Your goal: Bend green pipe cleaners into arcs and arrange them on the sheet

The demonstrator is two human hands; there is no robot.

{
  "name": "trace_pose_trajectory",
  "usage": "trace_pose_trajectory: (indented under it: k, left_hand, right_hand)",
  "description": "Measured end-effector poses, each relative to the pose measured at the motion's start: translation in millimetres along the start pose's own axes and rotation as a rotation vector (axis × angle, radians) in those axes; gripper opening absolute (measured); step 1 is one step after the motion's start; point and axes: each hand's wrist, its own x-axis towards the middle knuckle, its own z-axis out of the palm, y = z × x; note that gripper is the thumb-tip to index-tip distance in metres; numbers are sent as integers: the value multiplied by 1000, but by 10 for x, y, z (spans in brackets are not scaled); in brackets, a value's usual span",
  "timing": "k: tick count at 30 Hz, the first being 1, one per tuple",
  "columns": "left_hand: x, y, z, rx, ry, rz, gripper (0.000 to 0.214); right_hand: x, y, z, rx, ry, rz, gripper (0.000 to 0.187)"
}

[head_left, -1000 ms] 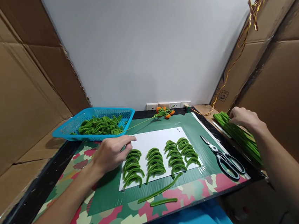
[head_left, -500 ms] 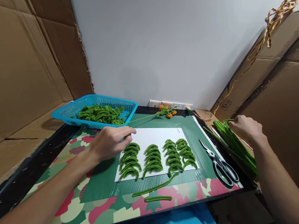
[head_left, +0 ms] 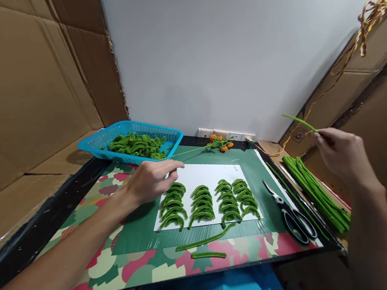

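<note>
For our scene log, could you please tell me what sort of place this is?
Probably a makeshift craft bench walled with cardboard: bent green pipe-cleaner pieces in rows on white paper, a blue basket of more, and scissors beside a bundle of straight stems.

Scissors point(head_left: 290, 211) and the pipe-cleaner bundle point(head_left: 317, 192) crowd my right side; at near left, the camouflage mat point(head_left: 140, 273) lies open.

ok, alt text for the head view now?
The right hand holds one green pipe cleaner up above a bundle of them; the left hand rests at a white sheet bearing four rows of bent green pieces. A blue basket and scissors sit nearby.
</note>
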Motion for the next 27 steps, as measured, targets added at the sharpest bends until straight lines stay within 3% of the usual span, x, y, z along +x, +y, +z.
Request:
trace_pose_trajectory:
  k: [3, 7, 11, 14, 17, 19, 22, 27]
  left_hand:
    - [27, 92, 24, -77, 10, -64, 33]
    - [77, 250, 27, -199, 6, -147, 34]
    - [105, 347, 19, -379, -44, -281, 33]
    - [110, 395, 33, -557, -105, -376, 34]
    - [115, 458, 68, -702, -174, -411, 39]
    - [123, 492, 90, -753, -143, -418, 41]
    - [133, 483, 81, -660, -22, -450, 32]
    - [144, 346, -25, -411, -30, -483, 25]
  right_hand:
    - [-73, -377, -144, 414, 80, -165, 21]
    - [-143, -692, -109, 816, 187, -165, 8]
    - [-127, -815, 170, 967, 99, -146, 11]
    - [-103, -952, 450, 1258, 35, -207, 8]
    - [-145, -1139, 697, 1414, -93, -131, 15]
    - [-208, -1246, 816, 1448, -187, -64, 20]
    - [-293, -1337, 935, 1500, -288, -6, 26]
    - [-324, -1342, 1093, 1615, -287, 119, 31]
